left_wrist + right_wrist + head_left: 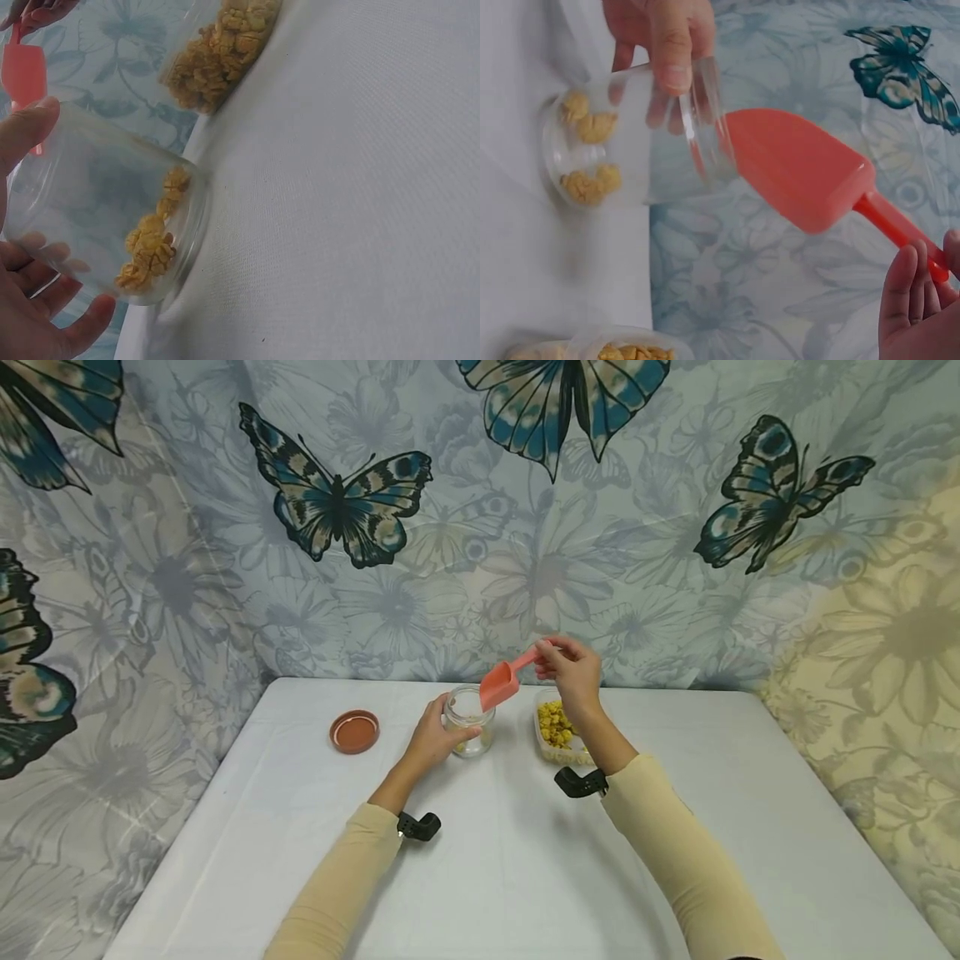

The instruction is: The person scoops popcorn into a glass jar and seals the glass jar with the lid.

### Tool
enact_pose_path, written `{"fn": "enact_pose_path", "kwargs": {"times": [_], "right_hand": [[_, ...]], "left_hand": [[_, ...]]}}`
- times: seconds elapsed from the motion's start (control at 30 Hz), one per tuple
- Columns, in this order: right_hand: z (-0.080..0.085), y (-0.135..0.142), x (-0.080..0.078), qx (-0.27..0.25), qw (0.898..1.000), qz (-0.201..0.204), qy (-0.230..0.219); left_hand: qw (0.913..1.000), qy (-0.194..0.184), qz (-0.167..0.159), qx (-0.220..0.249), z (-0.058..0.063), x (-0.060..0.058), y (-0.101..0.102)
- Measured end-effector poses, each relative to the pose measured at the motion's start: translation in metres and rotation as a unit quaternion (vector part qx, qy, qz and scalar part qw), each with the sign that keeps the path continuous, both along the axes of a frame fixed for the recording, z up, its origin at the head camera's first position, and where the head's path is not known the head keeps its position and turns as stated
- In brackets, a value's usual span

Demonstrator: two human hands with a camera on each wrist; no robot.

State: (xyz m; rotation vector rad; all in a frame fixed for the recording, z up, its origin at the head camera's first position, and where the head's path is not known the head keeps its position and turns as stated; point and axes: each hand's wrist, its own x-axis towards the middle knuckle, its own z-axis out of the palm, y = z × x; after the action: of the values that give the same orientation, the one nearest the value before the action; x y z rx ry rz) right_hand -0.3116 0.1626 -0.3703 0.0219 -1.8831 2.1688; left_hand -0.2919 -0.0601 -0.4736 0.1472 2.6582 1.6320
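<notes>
My left hand (438,735) grips a clear glass jar (97,195) that stands on the table, thumb on the near side and fingers round the far side. Several pieces of yellow popcorn (150,251) lie on the jar's bottom. By its handle, my right hand (572,675) holds a coral-red plastic scoop (795,169), tilted down with its tip at the jar's mouth. No popcorn shows on the scoop's visible side. Below the right hand, a clear plastic container (551,753) holds more yellow popcorn (555,725).
A brown round lid (355,732) lies on the white-covered table (480,877), left of the jar. Behind the table's far edge hangs a butterfly-print cloth (525,568). Black wrist cameras are strapped on both arms.
</notes>
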Motion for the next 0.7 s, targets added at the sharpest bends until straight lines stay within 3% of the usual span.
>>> {"fn": "enact_pose_path", "kwargs": {"times": [0.43, 0.7], "right_hand": [[-0.008, 0.007, 0.002, -0.014, 1.000, -0.008, -0.009], [-0.010, 0.012, 0.006, -0.062, 0.997, -0.008, -0.037]], "left_hand": [[1.0000, -0.001, 0.001, 0.005, -0.005, -0.001, 0.000], [0.9999, -0.005, 0.002, 0.016, -0.001, 0.001, 0.001]]}}
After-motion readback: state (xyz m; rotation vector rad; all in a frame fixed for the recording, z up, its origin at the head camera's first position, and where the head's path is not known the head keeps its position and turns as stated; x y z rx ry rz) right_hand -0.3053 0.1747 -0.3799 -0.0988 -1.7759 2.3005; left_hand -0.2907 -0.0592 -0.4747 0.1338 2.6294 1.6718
